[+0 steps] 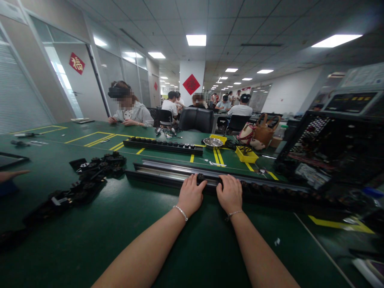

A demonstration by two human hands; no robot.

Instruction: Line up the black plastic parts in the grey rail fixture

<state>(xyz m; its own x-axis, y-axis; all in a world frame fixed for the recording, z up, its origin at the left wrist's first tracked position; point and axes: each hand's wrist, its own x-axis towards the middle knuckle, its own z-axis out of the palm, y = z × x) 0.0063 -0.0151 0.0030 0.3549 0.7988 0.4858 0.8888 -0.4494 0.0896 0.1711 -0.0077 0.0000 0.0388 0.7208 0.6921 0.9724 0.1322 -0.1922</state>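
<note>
My left hand [192,196] is closed over a long black rail [156,177], its thumb and fingers around a small black part [201,176] in the channel. To its right, my right hand [230,195] curls over the same rail, thumb and fingers closed about another dark piece [221,183], mostly hidden by the hand. A row of black parts [264,189] fills the rail from there to the right. Left of my hands the metallic channel shows bare. Just behind lies a second rail [159,163], parallel to it.
Loose black parts [90,176] are heaped at left, and a hand [12,175] reaches in there. Farther back are a filled rail [162,146], a metal bowl [213,143] and a yellow tray [246,155]. A black equipment case [318,140] stands right. A person [132,110] sits across.
</note>
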